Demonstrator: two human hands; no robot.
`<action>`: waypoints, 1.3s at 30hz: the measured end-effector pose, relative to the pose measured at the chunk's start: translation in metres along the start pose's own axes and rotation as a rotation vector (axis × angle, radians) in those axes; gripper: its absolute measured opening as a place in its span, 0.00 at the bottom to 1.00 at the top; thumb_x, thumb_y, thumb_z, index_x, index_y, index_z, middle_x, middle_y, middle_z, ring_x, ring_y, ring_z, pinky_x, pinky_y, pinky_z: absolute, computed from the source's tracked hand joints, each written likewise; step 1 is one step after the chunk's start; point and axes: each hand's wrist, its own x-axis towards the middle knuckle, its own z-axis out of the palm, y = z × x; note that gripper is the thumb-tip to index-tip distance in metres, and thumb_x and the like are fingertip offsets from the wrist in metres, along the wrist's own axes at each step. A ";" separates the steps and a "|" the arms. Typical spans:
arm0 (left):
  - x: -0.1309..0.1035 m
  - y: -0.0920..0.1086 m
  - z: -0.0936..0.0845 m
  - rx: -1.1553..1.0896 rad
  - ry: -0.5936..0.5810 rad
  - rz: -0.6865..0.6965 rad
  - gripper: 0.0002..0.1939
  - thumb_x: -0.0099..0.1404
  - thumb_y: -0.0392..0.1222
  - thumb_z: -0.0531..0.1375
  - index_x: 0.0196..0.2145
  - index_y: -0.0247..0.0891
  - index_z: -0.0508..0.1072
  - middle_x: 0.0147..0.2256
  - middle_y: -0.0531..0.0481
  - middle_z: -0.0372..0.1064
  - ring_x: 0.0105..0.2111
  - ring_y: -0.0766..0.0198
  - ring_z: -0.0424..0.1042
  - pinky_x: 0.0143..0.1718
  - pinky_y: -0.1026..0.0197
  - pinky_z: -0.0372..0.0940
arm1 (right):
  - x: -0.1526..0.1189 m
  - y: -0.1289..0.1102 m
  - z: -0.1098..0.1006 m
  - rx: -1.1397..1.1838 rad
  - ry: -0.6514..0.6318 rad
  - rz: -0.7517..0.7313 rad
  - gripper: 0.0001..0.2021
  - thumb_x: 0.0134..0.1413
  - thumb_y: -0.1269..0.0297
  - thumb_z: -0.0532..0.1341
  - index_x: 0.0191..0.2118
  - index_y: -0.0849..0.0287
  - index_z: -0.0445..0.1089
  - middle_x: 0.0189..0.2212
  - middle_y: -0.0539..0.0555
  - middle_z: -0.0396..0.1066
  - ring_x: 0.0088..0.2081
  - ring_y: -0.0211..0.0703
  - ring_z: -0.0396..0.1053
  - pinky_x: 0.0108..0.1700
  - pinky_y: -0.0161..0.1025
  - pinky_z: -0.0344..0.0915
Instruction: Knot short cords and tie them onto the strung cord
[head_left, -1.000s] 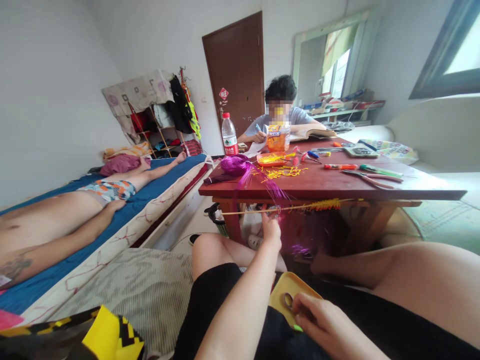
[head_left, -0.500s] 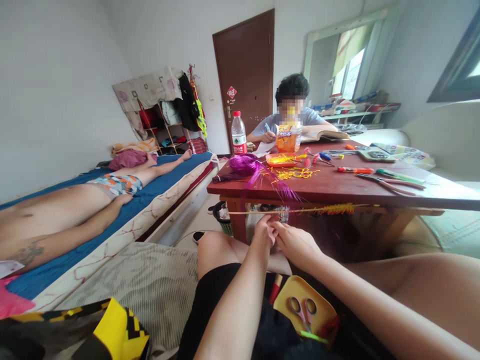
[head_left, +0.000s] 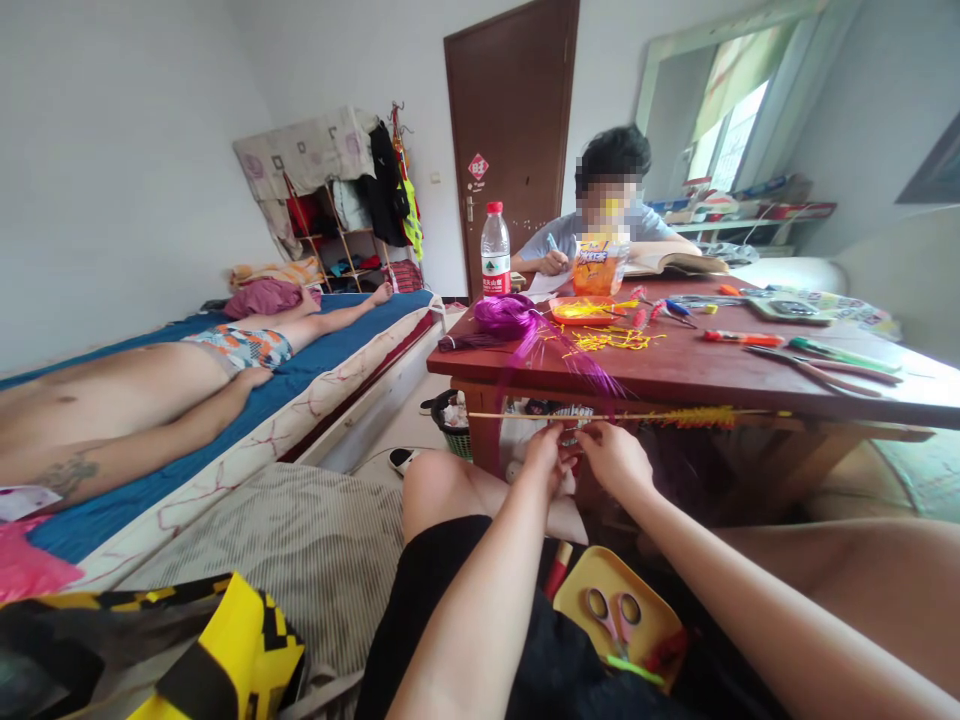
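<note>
A thin stick (head_left: 495,416) runs level along the table's front edge, with yellow strands (head_left: 697,416) bound around its right part. Just below the stick, my left hand (head_left: 550,455) has its fingers bent together around something too small to name. Close on its right, my right hand (head_left: 619,458) pinches near the same spot, its fingertips by the stick. Purple thread (head_left: 514,318) lies bundled on the table and hangs over the edge above my hands. On my lap, a yellow tray (head_left: 585,570) holds scissors (head_left: 615,618).
On the red table (head_left: 720,365) are a water bottle (head_left: 495,255), an orange tray (head_left: 585,310), a red pen (head_left: 742,339) and pliers (head_left: 821,368). A person (head_left: 611,180) writes across it. Another person (head_left: 127,400) lies on the bed at left.
My hands have moved slightly apart; the right one has turned and lifted its fingertips toward the stick. The whole view has shifted a little.
</note>
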 end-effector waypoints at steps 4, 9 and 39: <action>-0.002 0.002 0.003 -0.026 0.034 0.010 0.15 0.63 0.42 0.54 0.47 0.35 0.65 0.45 0.45 0.64 0.40 0.59 0.68 0.39 0.52 0.66 | 0.000 -0.003 0.001 0.031 0.025 -0.006 0.11 0.58 0.62 0.55 0.45 0.59 0.65 0.43 0.54 0.67 0.40 0.42 0.68 0.41 0.45 0.67; 0.003 0.011 0.000 -0.097 0.169 0.056 0.16 0.63 0.43 0.54 0.48 0.36 0.64 0.47 0.44 0.63 0.41 0.59 0.67 0.40 0.51 0.65 | -0.002 0.001 -0.003 0.027 0.053 -0.003 0.11 0.58 0.62 0.55 0.45 0.60 0.65 0.43 0.54 0.68 0.39 0.42 0.68 0.40 0.44 0.67; -0.052 0.043 -0.002 0.454 0.072 0.496 0.24 0.43 0.22 0.56 0.37 0.41 0.73 0.17 0.54 0.66 0.31 0.56 0.69 0.39 0.61 0.58 | -0.012 -0.006 -0.040 -0.401 0.022 -0.175 0.12 0.59 0.60 0.53 0.42 0.64 0.66 0.33 0.53 0.71 0.32 0.40 0.70 0.35 0.42 0.67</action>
